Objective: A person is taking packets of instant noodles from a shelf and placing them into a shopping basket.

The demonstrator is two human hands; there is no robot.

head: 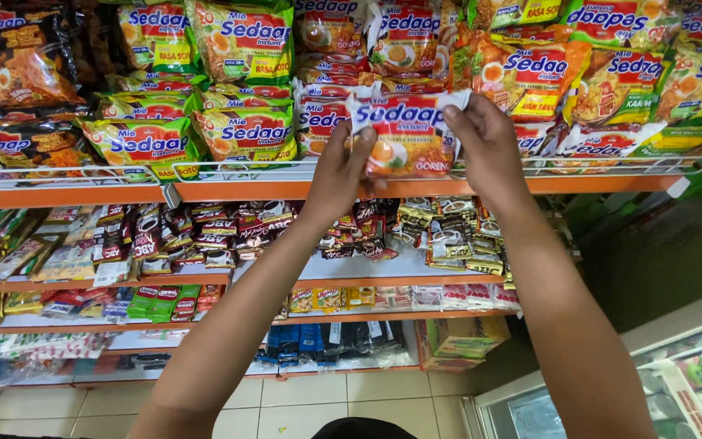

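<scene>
Both my hands hold one red and white instant noodle packet (pixel 406 134) in front of the top shelf. My left hand (pixel 341 169) grips its left edge and my right hand (pixel 485 142) grips its right edge near the top corner. The packet is upright, facing me, at the level of the wire rail (pixel 245 168) that runs along the shelf front. Behind it lie stacked noodle packets (pixel 245 130) in green, yellow, red and orange wrappers.
An orange-edged top shelf (pixel 107 193) spans the view. Lower shelves (pixel 205 279) carry small coffee sachets, snack packs and dark packets. A cardboard box (pixel 461 341) stands on the tiled floor. A glass-topped freezer chest (pixel 676 382) is at the bottom right.
</scene>
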